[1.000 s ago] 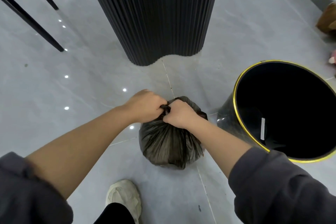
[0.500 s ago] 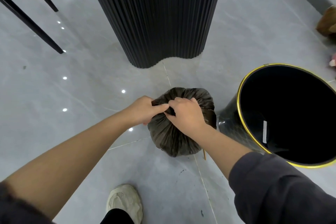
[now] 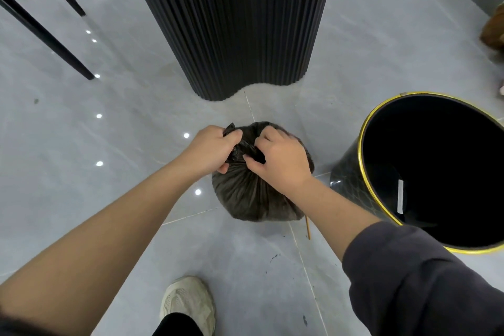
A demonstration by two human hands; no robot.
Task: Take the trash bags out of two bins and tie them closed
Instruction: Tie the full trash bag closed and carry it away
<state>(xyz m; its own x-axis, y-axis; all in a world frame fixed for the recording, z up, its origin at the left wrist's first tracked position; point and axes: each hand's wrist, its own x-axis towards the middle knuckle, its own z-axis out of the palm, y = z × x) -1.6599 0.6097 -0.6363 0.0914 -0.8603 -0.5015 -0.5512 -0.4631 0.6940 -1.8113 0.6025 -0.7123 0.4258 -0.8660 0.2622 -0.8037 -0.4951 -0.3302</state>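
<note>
A full dark trash bag [image 3: 253,196] sits on the grey tiled floor in the middle of the view. Its gathered neck is twisted into a strand between my hands. My left hand [image 3: 211,151] is closed on one end of that strand, and a bag tip sticks out above the fist. My right hand [image 3: 281,158] pinches the other end over the bag's top. To the right stands a black bin with a gold rim [image 3: 362,161], with no bag in it. A second bin is not in sight.
A black ribbed column [image 3: 231,22] rises just behind the bag. Two thin black furniture legs [image 3: 46,33] stand at the far left. A thin wooden stick [image 3: 308,228] lies by the bag. My pale shoe [image 3: 188,303] is at the bottom. A brown object [image 3: 493,33] sits at the right edge.
The bag has been set further from me and looks rounder. My hands have moved apart, pulling the twisted neck into a strand between them.
</note>
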